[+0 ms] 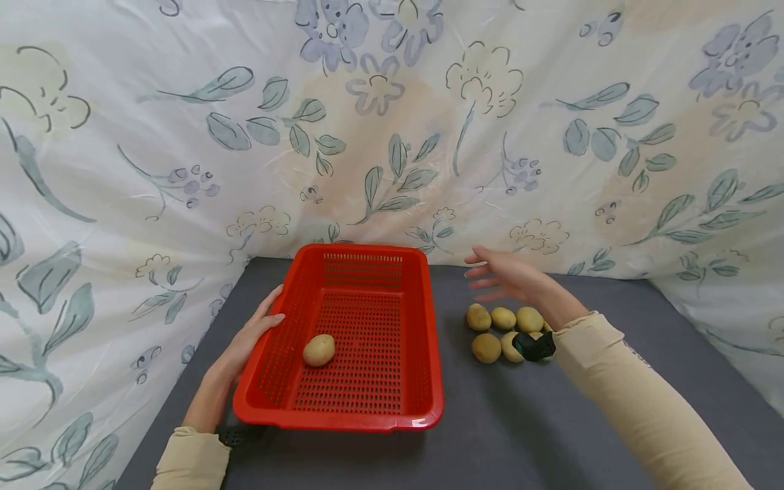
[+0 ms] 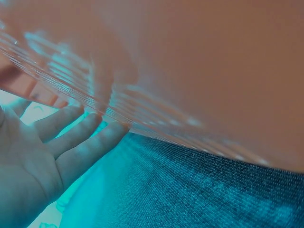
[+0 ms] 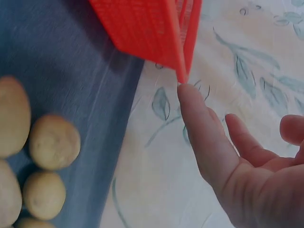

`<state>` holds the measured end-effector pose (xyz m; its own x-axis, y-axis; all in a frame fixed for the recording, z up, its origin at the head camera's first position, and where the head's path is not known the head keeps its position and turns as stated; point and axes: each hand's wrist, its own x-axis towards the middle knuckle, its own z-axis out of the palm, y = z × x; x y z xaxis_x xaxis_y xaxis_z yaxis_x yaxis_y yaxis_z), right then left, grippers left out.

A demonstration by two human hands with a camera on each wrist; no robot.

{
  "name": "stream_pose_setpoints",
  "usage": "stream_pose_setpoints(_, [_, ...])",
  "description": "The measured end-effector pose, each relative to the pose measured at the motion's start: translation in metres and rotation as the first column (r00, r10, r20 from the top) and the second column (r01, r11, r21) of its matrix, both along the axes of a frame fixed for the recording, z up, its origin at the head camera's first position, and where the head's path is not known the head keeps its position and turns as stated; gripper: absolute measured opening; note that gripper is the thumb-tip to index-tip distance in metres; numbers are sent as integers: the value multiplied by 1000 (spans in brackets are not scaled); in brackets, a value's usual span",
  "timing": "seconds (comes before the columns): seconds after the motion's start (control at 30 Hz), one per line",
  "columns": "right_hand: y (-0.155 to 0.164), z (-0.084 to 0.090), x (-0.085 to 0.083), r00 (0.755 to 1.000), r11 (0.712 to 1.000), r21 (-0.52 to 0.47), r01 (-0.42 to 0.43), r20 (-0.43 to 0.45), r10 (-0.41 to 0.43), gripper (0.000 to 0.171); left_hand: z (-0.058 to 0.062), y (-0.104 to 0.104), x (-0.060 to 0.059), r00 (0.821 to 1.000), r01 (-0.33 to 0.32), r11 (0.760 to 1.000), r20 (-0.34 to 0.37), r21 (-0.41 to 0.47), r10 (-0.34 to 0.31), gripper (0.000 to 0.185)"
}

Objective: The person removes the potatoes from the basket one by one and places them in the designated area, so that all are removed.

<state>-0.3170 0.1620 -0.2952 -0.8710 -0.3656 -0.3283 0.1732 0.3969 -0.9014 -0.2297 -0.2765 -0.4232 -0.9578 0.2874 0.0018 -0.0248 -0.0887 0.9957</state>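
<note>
A red plastic basket (image 1: pixel 349 420) with slotted walls and floor stands at the middle left, one potato (image 1: pixel 319 350) lying inside toward its left wall. My left hand (image 1: pixel 248 340) is at the basket's left side, thumb near the rim. In the left wrist view, its fingers (image 2: pixel 95 147) are extended, with their tips against the outer wall. To the right of the basket my right hand (image 1: pixel 505 275) is raised with loose, spread fingers and nothing in it. Several potatoes (image 1: pixel 486 348) lie grouped on the table below and beside that hand; the right forearm and wrist camera partly hide some.
A dark grey tabletop (image 1: pixel 465 435) lies under everything. Floral cloth (image 1: pixel 392 136) hangs along the back and both sides, meeting the table's far edge just behind the basket. A black wrist camera (image 1: pixel 534 347) juts from the right wrist over the potatoes.
</note>
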Motion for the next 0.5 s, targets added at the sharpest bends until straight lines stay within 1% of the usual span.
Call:
stream_pose_setpoints(0.3, [-35, 1, -4, 1000, 1000, -3, -1, 19, 1, 61, -1, -2, 1, 1000, -1, 1000, -10, -4, 1, 62])
stream_pose_setpoints(0.5, [-55, 0, -4, 999, 999, -5, 33, 25, -33, 59, 0, -3, 0, 1000, 5, 1000, -13, -8, -6, 62])
